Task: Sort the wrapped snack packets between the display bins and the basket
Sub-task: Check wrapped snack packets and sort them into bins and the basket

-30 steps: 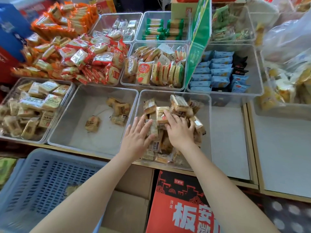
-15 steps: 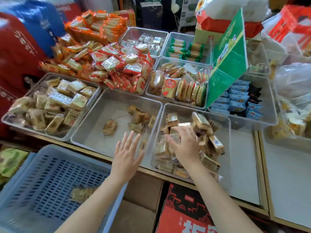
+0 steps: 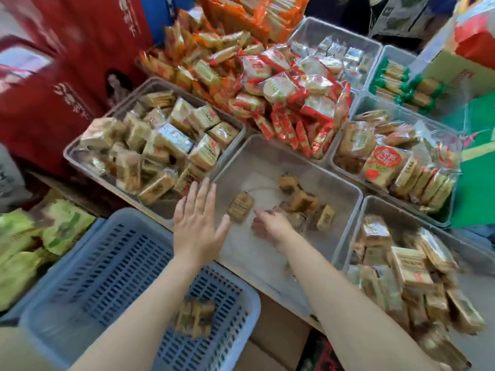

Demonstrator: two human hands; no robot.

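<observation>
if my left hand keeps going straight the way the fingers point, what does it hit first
Probably the wall between the nearly empty middle bin and the full gold-packet bin; the left hand hovers open just short of it, though height is unclear.

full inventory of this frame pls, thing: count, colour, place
Near-empty bin: one, clear, centre; a few tan packets.
Left bin: one, clear, full of tan packets.
Right bin: one, clear, tan packets heaped.
Red-white packets: many, piled behind.
Orange packets: many, top.
Basket: one, blue, lower left; some packets inside.
Left hand: open, over the bin edge.
Right hand: blurred, in the centre bin; grip unclear.
</observation>
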